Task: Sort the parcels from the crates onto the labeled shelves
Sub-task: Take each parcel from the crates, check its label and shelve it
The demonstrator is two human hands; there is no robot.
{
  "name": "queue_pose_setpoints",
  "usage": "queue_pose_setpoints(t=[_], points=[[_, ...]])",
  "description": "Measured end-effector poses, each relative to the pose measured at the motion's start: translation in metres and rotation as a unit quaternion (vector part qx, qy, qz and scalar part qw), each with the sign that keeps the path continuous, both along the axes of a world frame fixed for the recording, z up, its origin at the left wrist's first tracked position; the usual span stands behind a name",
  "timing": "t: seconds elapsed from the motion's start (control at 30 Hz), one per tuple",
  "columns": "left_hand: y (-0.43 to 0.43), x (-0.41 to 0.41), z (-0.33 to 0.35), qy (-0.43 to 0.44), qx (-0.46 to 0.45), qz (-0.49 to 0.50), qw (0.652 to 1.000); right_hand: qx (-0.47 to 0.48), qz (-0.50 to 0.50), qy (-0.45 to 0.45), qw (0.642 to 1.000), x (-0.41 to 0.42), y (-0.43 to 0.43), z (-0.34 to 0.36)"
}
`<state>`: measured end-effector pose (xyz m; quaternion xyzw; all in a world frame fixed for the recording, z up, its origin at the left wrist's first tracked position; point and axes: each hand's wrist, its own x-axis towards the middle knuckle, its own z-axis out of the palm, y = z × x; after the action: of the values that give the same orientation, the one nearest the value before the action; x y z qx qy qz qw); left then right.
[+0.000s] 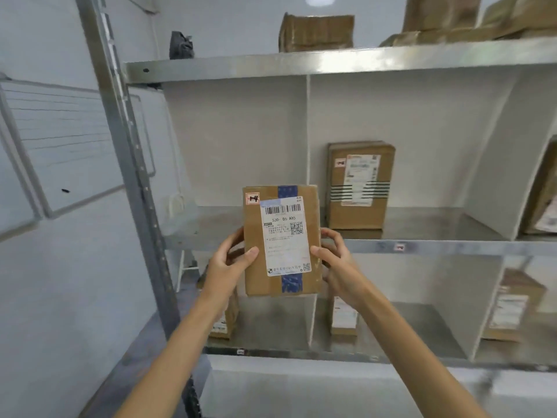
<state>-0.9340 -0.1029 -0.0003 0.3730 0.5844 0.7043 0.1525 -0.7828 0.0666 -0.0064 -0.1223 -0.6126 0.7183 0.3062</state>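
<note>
I hold a brown cardboard parcel (281,239) upright in front of the metal shelf (422,247). It carries a white shipping label, blue tape and a small red-framed tag at its top left corner. My left hand (230,260) grips its left edge and my right hand (336,260) grips its right edge. The parcel hangs before the front edge of the middle shelf, at the white divider (308,140) between the left and middle compartments. The left compartment behind it holds nothing I can see.
A taped parcel (358,185) stands in the middle compartment, another (542,197) at the far right. Lower compartments hold parcels (512,306). Boxes (316,33) and a dark bag (180,45) sit on the top shelf. A steel upright (126,152) and whiteboard (60,140) are left.
</note>
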Motion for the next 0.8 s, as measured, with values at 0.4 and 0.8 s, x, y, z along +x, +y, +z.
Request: queue_pose_setpoints(t=[0.4,0.8], points=[[0.196,0.186,0.009,0.030,0.002,-0.256,0.966,0.025,-0.276,0.002,0.961,0.249,0.093,0.001],[0.331,0.414,0.010,0.024,0.002,-0.365,0.931,0.024,-0.401,0.005,0.916,0.481,0.173,-0.005]])
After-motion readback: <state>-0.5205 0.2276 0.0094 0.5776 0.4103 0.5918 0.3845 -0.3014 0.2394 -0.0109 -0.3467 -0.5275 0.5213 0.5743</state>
